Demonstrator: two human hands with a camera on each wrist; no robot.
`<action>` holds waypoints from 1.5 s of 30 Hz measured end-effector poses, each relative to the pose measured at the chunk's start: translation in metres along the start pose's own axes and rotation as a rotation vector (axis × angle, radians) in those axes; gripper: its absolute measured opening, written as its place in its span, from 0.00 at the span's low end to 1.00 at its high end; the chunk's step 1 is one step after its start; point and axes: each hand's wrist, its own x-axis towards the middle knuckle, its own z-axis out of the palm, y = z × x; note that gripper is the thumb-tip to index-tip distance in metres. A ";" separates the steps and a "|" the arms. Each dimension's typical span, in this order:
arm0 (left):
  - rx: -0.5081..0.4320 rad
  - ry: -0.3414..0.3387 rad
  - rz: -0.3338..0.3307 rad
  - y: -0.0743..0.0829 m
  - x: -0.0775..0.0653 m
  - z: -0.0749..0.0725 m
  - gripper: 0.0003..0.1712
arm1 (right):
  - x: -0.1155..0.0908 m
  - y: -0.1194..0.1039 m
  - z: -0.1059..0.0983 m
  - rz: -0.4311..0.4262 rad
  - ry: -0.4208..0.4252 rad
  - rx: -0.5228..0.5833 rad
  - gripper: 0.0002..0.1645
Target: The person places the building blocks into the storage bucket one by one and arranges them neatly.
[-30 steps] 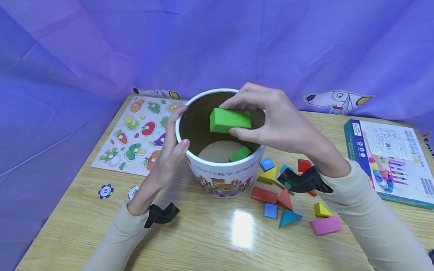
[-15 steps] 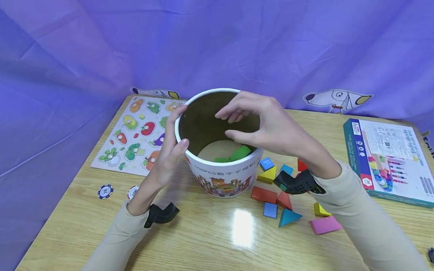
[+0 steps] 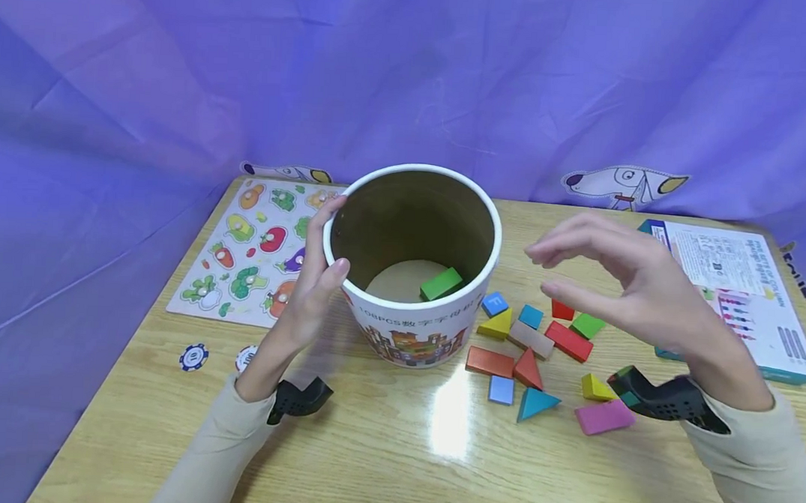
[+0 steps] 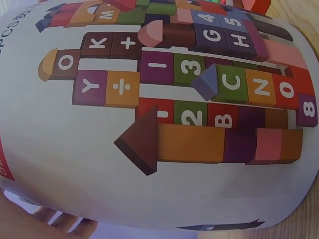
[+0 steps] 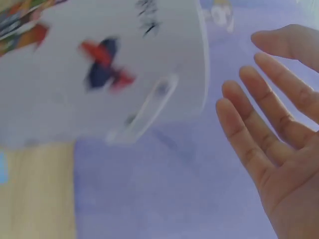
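A white, printed toy-block bucket (image 3: 409, 334) stands upright on the table, its open top facing up. My left hand (image 3: 307, 292) holds its left side, thumb and fingertips at the rim; in the left wrist view its fingers (image 4: 62, 224) lie along the bucket wall. Inside, a green block (image 3: 441, 284) lies on the bottom near the front right. My right hand (image 3: 634, 280) hovers over the table right of the bucket, holding nothing, with thumb and fingers spread apart. Below and left of it lie loose blocks, among them a red block (image 3: 569, 341) and a green one (image 3: 587, 325).
A vegetable puzzle board (image 3: 241, 256) lies behind my left hand, with poker chips (image 3: 193, 357) in front. At right is a flat craft box (image 3: 772, 313), partly behind my right hand. More blocks, including a pink one (image 3: 605, 417), lie right of the bucket. A purple curtain (image 3: 411, 72) hangs behind.
My right hand let go of a green block inside the bucket, then moved out to the right, over the loose blocks. My left hand stayed at the bucket's rim.
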 end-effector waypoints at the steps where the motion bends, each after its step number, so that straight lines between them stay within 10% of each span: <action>1: 0.001 0.003 -0.002 0.000 -0.001 0.000 0.44 | -0.008 0.005 -0.001 0.005 0.004 0.012 0.30; 13: -0.013 0.005 -0.011 0.000 -0.002 -0.001 0.43 | -0.090 0.065 0.038 0.297 -0.171 -0.053 0.25; 23: 0.001 0.015 -0.012 0.001 -0.002 -0.001 0.43 | -0.105 0.073 0.065 0.452 -0.180 -0.048 0.29; 45: 0.008 0.005 -0.024 -0.001 -0.001 0.000 0.43 | -0.113 0.067 0.077 0.423 -0.079 -0.247 0.33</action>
